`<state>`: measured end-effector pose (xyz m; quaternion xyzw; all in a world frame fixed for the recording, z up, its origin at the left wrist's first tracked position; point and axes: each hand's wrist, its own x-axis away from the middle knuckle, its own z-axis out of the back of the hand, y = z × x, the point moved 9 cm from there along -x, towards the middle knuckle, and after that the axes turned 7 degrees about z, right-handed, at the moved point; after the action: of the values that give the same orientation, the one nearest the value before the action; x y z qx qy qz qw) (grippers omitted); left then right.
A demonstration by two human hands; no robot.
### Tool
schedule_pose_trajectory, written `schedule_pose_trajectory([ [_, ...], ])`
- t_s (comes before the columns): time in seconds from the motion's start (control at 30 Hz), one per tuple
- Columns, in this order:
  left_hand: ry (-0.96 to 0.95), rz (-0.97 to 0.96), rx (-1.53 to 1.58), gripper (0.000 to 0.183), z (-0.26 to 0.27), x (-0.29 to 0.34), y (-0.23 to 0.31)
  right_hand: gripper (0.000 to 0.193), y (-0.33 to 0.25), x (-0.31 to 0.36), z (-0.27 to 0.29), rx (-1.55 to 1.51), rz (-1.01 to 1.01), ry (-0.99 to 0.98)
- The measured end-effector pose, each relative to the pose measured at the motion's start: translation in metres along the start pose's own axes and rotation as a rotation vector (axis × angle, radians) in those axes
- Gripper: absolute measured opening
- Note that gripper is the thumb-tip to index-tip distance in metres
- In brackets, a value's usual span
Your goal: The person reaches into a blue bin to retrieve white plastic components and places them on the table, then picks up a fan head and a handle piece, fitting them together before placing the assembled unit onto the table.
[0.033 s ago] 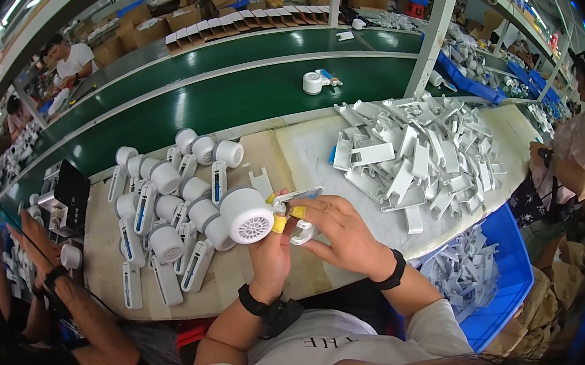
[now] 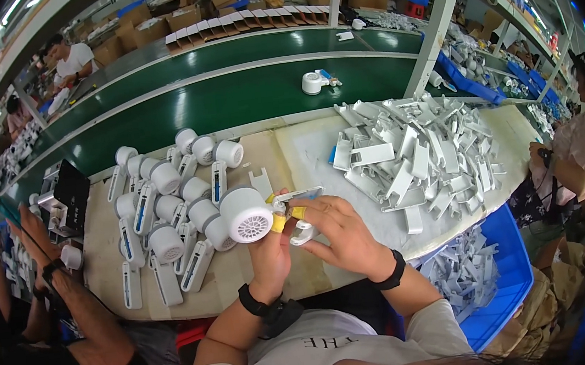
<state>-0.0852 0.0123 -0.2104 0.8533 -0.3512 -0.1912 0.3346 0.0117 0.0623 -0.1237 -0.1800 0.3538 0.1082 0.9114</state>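
The left hand's point(image 2: 271, 262) fingers pinch a white round-headed device point(image 2: 247, 214) above the worktop point(image 2: 261, 154); the right hand's point(image 2: 350, 239) fingers bend against its narrow end, their exact grip hidden

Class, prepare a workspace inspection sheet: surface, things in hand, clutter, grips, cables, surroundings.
Surface: tan flat worktop, pale flat sheet at right.
Things in hand: white plastic cylinder-headed unit with round grille.
Clutter: similar white plastic units at left; heaped white plastic channel-shaped pieces at right.
Grips: left grip holds the unit; right grip at its opposite end, hold unclear.
Cables: thin dark cable beside a co-worker's forearm at left.
Surroundings: green conveyor belt beyond; blue plastic bin of white pieces at lower right.
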Motion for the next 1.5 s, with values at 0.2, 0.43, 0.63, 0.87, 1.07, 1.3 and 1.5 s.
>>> schedule_pose_trajectory([
  [0.2,-0.025,-0.007,-0.035,0.037,-0.001,0.002,0.001,0.056,-0.005,-0.006,0.006,0.02,-0.012,-0.047],
  [0.43,-0.036,0.049,0.135,0.033,-0.001,-0.008,-0.007,0.054,0.012,-0.007,0.007,0.071,-0.058,-0.106],
  [0.63,0.048,0.064,0.063,0.032,0.007,-0.005,-0.02,0.059,0.006,-0.013,0.006,0.233,-0.079,-0.07],
  [0.87,0.103,-0.034,0.03,0.032,0.01,0.002,-0.025,0.063,0.004,-0.012,-0.014,0.373,-0.022,-0.021],
  [1.07,0.044,-0.071,-0.057,0.026,0.01,-0.001,0.012,0.051,0.006,-0.015,0.012,0.162,0.014,-0.048],
  [1.3,-0.081,-0.095,0.057,0.026,-0.021,-0.005,0.028,0.025,0.022,0.02,0.002,-0.551,-0.605,0.117],
  [1.5,-0.156,-0.195,-0.102,0.027,-0.039,0.007,0.062,0.036,0.01,0.01,0.017,-0.012,-0.105,0.135],
])
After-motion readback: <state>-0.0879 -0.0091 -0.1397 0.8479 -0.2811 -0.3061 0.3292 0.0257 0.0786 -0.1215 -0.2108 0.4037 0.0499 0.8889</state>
